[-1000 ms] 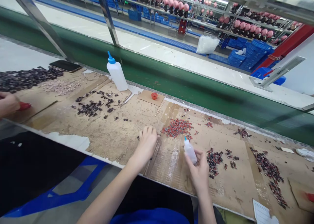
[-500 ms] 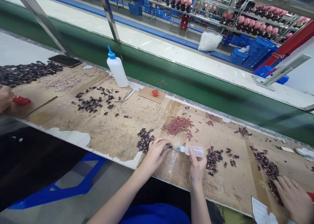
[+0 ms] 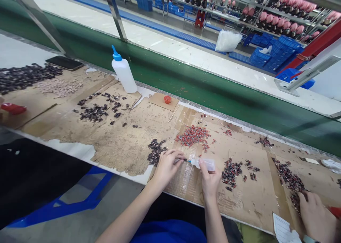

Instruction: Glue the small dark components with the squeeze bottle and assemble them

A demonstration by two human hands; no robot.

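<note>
My left hand (image 3: 167,165) pinches a tiny dark part at its fingertips, just right of a small dark pile (image 3: 155,151). My right hand (image 3: 209,177) grips a small clear squeeze bottle (image 3: 204,164) laid sideways, its blue nozzle touching the pinched part. A heap of red parts (image 3: 193,135) lies just beyond both hands. A mixed red-and-dark pile (image 3: 230,172) sits right of the bottle. All of it rests on a taped cardboard sheet (image 3: 128,143).
A large white bottle with a blue cap (image 3: 123,72) and a red cap (image 3: 167,99) stand farther back. Dark parts (image 3: 96,112) lie scattered left. Another person's hand (image 3: 317,218) rests on a pile at the right. A phone (image 3: 64,62) lies far left, a green conveyor (image 3: 202,90) beyond.
My left hand drew back from the red heap with a part. The small bottle tipped from upright to sideways, its nozzle meeting the part. Another person's hand appeared at the right.
</note>
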